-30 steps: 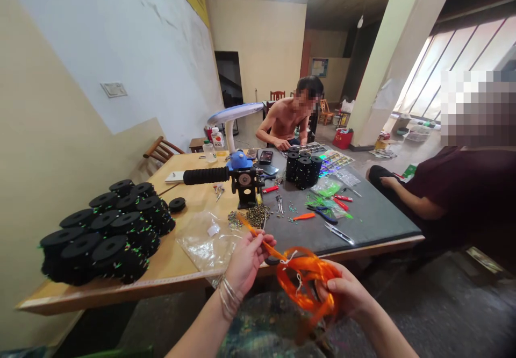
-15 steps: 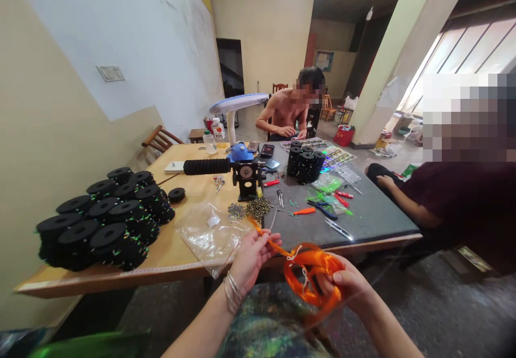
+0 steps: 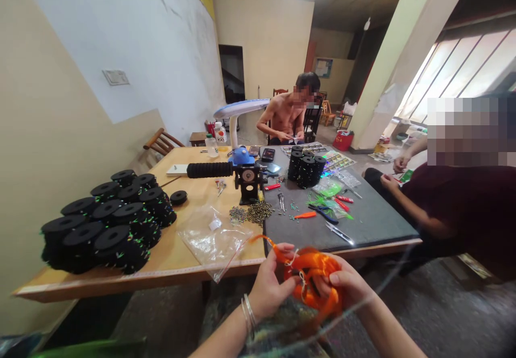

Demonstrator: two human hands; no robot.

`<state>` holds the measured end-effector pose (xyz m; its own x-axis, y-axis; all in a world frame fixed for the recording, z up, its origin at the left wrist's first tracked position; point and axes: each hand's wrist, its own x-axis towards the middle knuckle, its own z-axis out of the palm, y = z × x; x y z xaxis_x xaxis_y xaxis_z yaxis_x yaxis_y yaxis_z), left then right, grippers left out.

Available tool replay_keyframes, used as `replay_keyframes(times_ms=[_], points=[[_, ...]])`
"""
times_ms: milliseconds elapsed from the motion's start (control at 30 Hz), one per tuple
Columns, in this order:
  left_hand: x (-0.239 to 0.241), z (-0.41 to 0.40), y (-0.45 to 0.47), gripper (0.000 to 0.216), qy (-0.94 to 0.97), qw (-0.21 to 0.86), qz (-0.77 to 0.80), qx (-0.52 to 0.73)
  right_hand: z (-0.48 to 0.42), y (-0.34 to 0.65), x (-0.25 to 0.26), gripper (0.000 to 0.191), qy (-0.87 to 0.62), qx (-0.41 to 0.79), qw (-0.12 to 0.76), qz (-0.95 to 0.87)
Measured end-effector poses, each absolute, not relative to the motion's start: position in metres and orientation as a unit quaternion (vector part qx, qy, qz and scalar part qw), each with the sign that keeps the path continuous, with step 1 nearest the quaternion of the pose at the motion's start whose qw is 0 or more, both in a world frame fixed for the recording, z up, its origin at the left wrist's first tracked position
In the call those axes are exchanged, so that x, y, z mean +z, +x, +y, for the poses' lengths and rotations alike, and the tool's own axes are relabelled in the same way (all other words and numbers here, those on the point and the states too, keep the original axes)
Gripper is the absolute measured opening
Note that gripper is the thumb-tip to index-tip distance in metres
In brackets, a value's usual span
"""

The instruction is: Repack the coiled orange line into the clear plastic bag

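Note:
A glossy orange skein point(image 3: 320, 261), bound with white string ties point(image 3: 302, 285), is held just beyond the table's front edge. My right hand point(image 3: 355, 280) grips its right side, thumb on top. My left hand point(image 3: 272, 288), with bangles at the wrist, closes on its left side close to the ties. A loose orange tail pokes out past the left fingers toward the table. Nearest to the hands on the table are a clear plastic bag point(image 3: 213, 234) and small heaps of metallic beads point(image 3: 260, 212).
Black foam spools point(image 3: 108, 238) cover the table's left end; more spools point(image 3: 306, 169) stand on the grey mat point(image 3: 374, 221). A black-handled winding device point(image 3: 248, 178), a blue lamp point(image 3: 242, 155), pliers point(image 3: 326, 213) and snips point(image 3: 339, 234) are there. Two people sit beyond and at right.
My left hand has moved from the stretched-out tail back to the skein, bringing both hands closer together. The tail now hangs free. The person at right has raised a hand into view.

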<state>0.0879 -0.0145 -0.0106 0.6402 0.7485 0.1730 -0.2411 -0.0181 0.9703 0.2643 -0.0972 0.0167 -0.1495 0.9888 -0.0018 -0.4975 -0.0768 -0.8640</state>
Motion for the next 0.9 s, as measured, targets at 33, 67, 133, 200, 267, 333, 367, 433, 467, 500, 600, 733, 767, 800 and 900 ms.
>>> replay_keyframes(times_ms=[33,67,133,200,267,333,367,433,467,500,600,733,767,800,900], points=[[-0.01,-0.015,0.09,0.041,0.631,0.637,0.226,0.38,-0.096,0.262,0.019,0.046,-0.326,0.657,0.567,-0.375],[-0.011,-0.015,0.092,0.033,0.649,0.607,0.241,0.389,-0.095,0.26,0.02,0.044,-0.327,0.654,0.572,-0.372],[-0.011,-0.014,0.093,0.017,0.667,0.571,0.257,0.403,-0.093,0.257,0.024,0.041,-0.334,0.645,0.582,-0.364],[-0.013,-0.01,0.093,0.012,0.665,0.563,0.266,0.412,-0.091,0.256,0.026,0.038,-0.347,0.637,0.589,-0.357],[-0.013,-0.008,0.092,0.013,0.652,0.567,0.273,0.423,-0.09,0.255,0.028,0.035,-0.354,0.632,0.594,-0.351],[-0.012,-0.006,0.09,0.018,0.628,0.596,0.271,0.421,-0.089,0.255,0.03,0.032,-0.352,0.633,0.599,-0.342],[-0.011,-0.005,0.089,0.021,0.609,0.624,0.266,0.411,-0.089,0.255,0.031,0.032,-0.35,0.633,0.603,-0.336],[-0.007,-0.005,0.087,0.026,0.573,0.684,0.247,0.378,-0.088,0.254,0.033,0.032,-0.347,0.637,0.606,-0.327],[-0.004,-0.005,0.086,0.028,0.562,0.706,0.234,0.362,-0.088,0.253,0.035,0.032,-0.343,0.639,0.607,-0.323],[-0.001,-0.006,0.084,0.029,0.558,0.72,0.219,0.35,-0.087,0.252,0.037,0.031,-0.338,0.643,0.608,-0.32],[0.007,-0.008,0.082,0.034,0.582,0.722,0.17,0.333,-0.084,0.249,0.045,0.031,-0.32,0.651,0.612,-0.315],[0.01,-0.011,0.085,0.045,0.663,0.635,0.192,0.347,-0.08,0.247,0.049,0.038,-0.326,0.657,0.609,-0.302],[0.01,-0.01,0.087,0.042,0.687,0.595,0.217,0.357,-0.08,0.247,0.049,0.039,-0.331,0.658,0.607,-0.298],[0.01,-0.009,0.09,0.035,0.708,0.554,0.242,0.367,-0.079,0.248,0.048,0.04,-0.336,0.659,0.606,-0.295],[0.015,-0.003,0.095,0.014,0.734,0.497,0.268,0.378,-0.078,0.25,0.047,0.041,-0.349,0.652,0.605,-0.296]])
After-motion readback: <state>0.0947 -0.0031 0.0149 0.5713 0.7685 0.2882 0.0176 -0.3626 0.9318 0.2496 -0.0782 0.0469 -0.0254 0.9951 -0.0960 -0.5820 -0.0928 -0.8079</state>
